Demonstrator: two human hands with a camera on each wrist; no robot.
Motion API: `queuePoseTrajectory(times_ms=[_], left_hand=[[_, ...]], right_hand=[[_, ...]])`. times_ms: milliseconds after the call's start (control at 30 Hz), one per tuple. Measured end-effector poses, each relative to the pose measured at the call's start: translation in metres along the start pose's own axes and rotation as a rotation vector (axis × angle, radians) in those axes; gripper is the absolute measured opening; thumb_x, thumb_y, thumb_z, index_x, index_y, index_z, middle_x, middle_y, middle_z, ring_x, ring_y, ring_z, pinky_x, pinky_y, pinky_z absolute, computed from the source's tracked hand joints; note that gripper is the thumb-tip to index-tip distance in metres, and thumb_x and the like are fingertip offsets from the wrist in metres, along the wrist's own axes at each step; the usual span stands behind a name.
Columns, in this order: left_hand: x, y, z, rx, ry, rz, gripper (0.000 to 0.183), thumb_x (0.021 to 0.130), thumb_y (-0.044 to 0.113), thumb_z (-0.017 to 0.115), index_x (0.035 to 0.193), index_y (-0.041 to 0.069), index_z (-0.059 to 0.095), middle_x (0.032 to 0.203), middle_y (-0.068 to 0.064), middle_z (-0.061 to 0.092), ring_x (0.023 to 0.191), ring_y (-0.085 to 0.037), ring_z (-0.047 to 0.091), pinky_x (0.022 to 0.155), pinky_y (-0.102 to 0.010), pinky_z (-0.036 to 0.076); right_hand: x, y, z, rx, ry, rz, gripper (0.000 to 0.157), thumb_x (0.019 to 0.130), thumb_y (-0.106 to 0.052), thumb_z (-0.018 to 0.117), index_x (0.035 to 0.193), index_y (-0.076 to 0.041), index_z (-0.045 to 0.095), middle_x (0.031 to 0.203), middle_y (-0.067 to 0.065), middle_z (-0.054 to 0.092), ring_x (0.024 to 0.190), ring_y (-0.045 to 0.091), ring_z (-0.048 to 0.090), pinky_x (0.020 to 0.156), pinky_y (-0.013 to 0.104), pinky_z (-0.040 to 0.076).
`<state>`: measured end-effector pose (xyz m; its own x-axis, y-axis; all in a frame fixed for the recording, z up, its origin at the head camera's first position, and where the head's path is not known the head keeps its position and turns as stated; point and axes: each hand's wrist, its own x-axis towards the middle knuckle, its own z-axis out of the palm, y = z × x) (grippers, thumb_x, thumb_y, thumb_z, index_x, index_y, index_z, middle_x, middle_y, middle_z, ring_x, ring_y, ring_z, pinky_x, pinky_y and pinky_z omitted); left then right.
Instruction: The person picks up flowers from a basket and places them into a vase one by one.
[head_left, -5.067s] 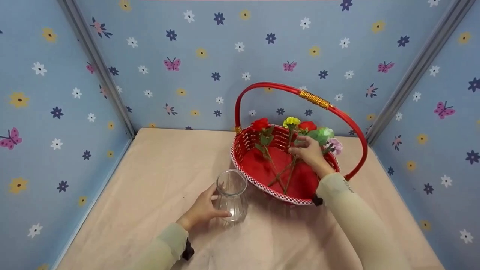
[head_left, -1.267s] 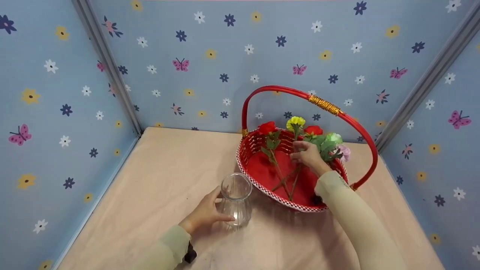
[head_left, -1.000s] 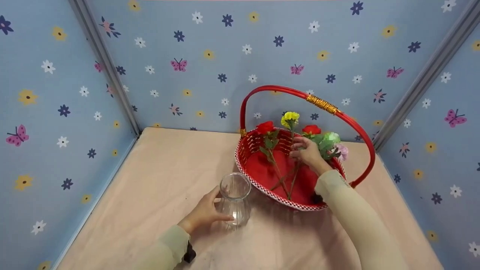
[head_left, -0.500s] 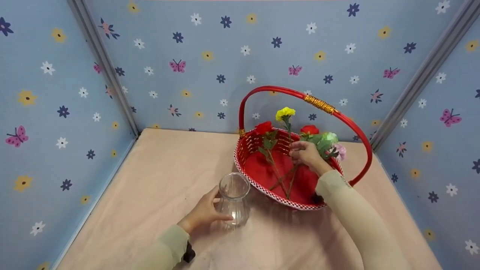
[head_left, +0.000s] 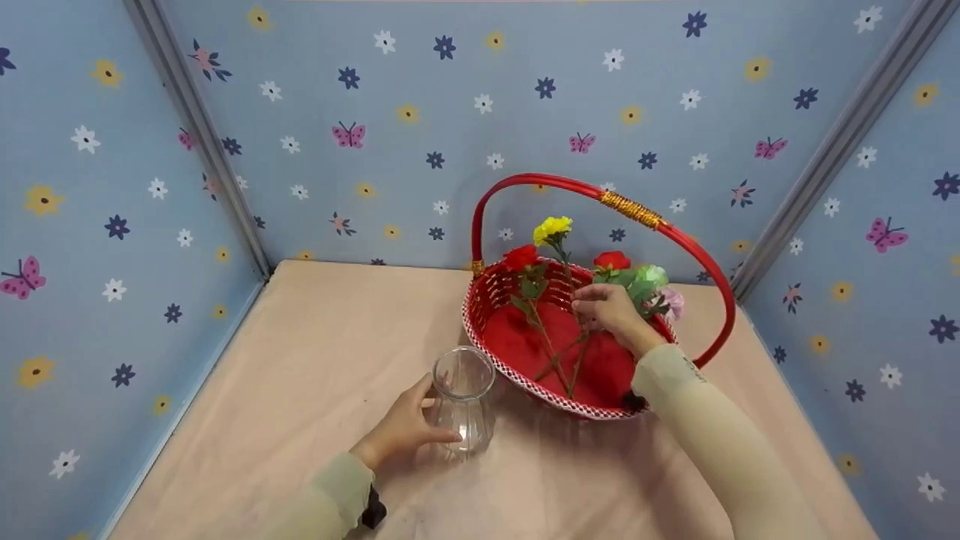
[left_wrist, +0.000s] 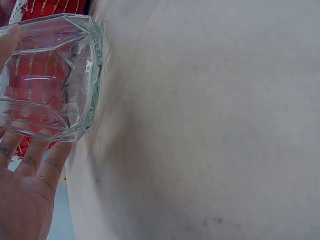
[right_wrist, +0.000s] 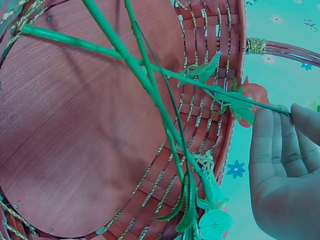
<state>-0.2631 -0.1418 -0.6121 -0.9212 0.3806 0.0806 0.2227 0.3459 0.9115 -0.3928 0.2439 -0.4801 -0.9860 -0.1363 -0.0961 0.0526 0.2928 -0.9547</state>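
My left hand (head_left: 405, 426) holds a clear glass vase (head_left: 474, 411) at its side, thumb in front. The vase stands upright on the cloth, left of the red basket; the left wrist view shows its thick faceted base (left_wrist: 92, 80). Inside the basket (head_left: 517, 377), my right hand (head_left: 611, 311) pinches the stem of a yellow carnation (head_left: 552, 230). That stem (right_wrist: 195, 83) runs between thumb and fingertips in the right wrist view and crosses other green stems. A red rose (head_left: 520, 257) leans at the basket's left side.
Behind my right hand, another red rose (head_left: 612, 260), a pale green flower (head_left: 651, 274) and a lilac flower (head_left: 673, 303) rest at the basket's right side. The tall basket handle (head_left: 694, 251) arches over them. Patterned panels (head_left: 390, 150) surround the peach cloth (head_left: 337, 322).
The yellow carnation's head has swung left, away from the right-hand flowers and towards the left red rose. My left hand stays on the vase; the view has shifted slightly.
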Motion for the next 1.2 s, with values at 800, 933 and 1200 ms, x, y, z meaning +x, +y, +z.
queuePoseTrajectory(times_ms=[800, 933, 1200], left_hand=[[0.001, 0.0, -0.002, 0.009, -0.01, 0.049, 0.11, 0.072, 0.023, 0.097, 0.16, 0.006, 0.034, 0.15, -0.021, 0.055, 0.138, -0.04, 0.054, 0.115, -0.061, 0.047], [-0.001, -0.001, -0.002, 0.001, -0.003, 0.011, 0.112, 0.071, 0.025, 0.098, 0.162, 0.009, 0.034, 0.153, -0.017, 0.055, 0.136, -0.04, 0.055, 0.115, -0.06, 0.047], [0.001, 0.0, -0.001, -0.011, -0.007, -0.003, 0.114, 0.071, 0.026, 0.098, 0.162, 0.009, 0.032, 0.152, -0.017, 0.055, 0.138, -0.04, 0.054, 0.116, -0.061, 0.045]], right_hand=[[-0.036, -0.018, 0.013, 0.027, -0.059, -0.023, 0.026, 0.1, -0.009, 0.069, 0.12, 0.008, 0.066, 0.097, 0.01, 0.073, 0.078, 0.017, 0.068, 0.069, 0.034, 0.063], [-0.042, -0.02, 0.017, 0.028, -0.054, -0.01, 0.022, 0.1, -0.01, 0.069, 0.118, 0.003, 0.068, 0.107, 0.018, 0.072, 0.081, 0.019, 0.068, 0.07, 0.032, 0.063], [-0.051, -0.022, 0.02, 0.042, -0.045, -0.02, 0.018, 0.099, -0.009, 0.07, 0.114, 0.0, 0.07, 0.104, 0.017, 0.073, 0.079, 0.018, 0.069, 0.07, 0.034, 0.064]])
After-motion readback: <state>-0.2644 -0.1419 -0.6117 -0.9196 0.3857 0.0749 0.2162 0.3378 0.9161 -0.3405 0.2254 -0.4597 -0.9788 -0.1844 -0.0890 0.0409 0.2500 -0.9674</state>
